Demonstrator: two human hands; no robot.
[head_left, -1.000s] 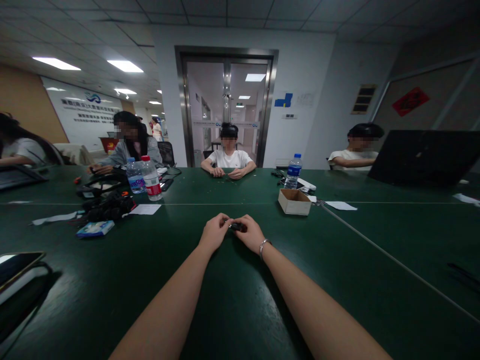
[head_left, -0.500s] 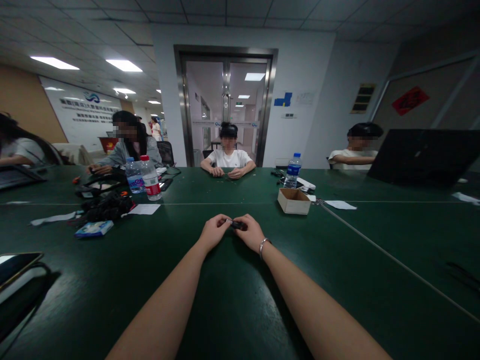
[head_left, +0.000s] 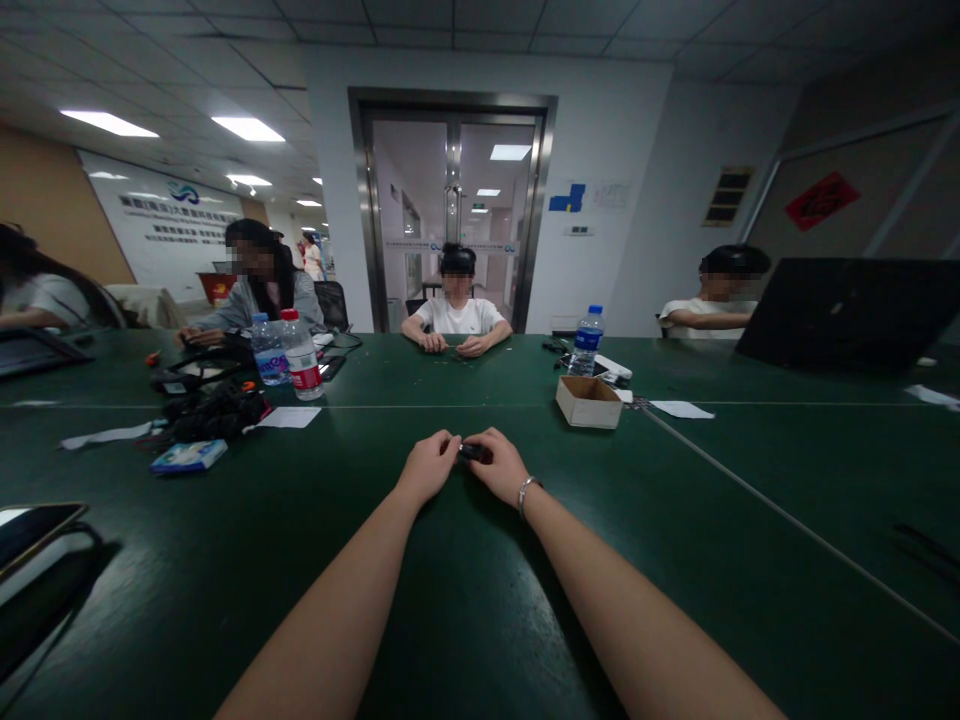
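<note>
My right hand (head_left: 499,467), with a silver bracelet at its wrist, is closed around a small black object (head_left: 472,452) over the table's middle. The object is short and narrow, with a shiny tip at its left end; its kind is too small to tell. At that tip, my left hand (head_left: 430,466) has its thumb and fingers pinched together, seemingly on the shiny end. Fingers hide part of the object. Both forearms reach forward over the dark green table (head_left: 465,600).
An open cardboard box (head_left: 589,412) stands right of my hands, before a water bottle (head_left: 587,342). Leftward are two bottles, black gear with cables (head_left: 214,410), a blue-white packet (head_left: 189,457) and a phone (head_left: 37,530). Several people sit around, one directly opposite; a dark laptop (head_left: 847,315) is at right.
My left fingers have shifted slightly and closed more at the object's shiny end, so less metal shows. The black object has turned a little in my right hand.
</note>
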